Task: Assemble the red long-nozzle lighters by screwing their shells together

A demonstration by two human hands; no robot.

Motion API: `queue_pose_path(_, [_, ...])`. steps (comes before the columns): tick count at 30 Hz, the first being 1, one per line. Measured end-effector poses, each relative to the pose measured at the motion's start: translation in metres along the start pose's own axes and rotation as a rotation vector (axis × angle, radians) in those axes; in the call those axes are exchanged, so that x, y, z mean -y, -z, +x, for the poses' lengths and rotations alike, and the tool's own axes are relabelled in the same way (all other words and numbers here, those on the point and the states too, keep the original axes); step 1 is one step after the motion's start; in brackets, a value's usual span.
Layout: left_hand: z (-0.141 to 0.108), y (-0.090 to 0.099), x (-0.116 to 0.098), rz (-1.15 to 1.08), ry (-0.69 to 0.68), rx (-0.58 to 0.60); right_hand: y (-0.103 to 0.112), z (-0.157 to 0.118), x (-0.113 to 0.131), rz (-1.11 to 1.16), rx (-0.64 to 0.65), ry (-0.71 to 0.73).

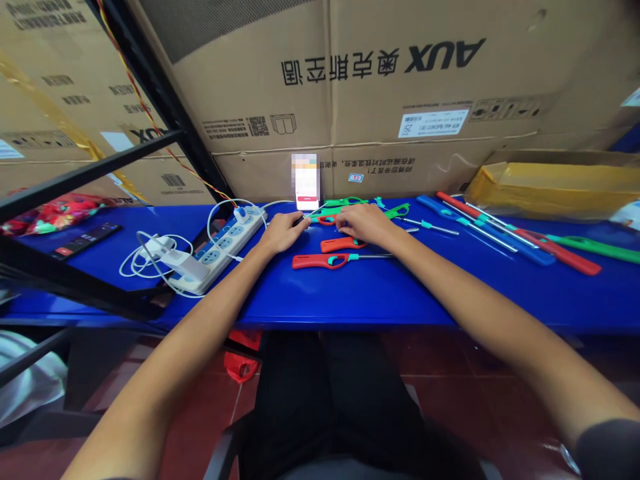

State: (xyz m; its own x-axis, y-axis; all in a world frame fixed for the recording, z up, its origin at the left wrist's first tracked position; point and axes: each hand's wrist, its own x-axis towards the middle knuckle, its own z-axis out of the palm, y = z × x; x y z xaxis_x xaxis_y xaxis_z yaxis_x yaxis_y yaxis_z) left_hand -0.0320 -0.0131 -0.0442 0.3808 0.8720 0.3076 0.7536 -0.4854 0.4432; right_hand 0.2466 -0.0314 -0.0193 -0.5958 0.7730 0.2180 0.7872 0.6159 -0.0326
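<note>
Upright smartphone (305,179): screen blurred, unreadable. Long green plastic utility lighter (595,249) cut off by picture's right edge. Second green plastic lighter (340,202) partly hidden under right hand (365,223).

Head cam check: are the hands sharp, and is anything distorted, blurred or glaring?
Head view: left hand and right hand look sharp; wide-angle distortion bows the black shelf upright; the phone screen is pixelated; light on the blue tabletop is even, without harsh glare.

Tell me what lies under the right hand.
A green utility lighter and a red one stick out from under the right hand; the parts beneath it are covered.
</note>
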Motion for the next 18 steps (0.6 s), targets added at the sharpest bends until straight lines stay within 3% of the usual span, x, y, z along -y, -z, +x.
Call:
queue_pose_path(7, [0.0, 0.0, 0.0, -0.009, 0.001, 0.005, -0.006, 0.001, -0.009, 0.055, -0.026, 0.034])
queue_pose_path(18, [0.0, 0.0, -0.007, -0.008, -0.004, 0.035, -0.012, 0.011, -0.001, -0.002, 0.018, -0.031])
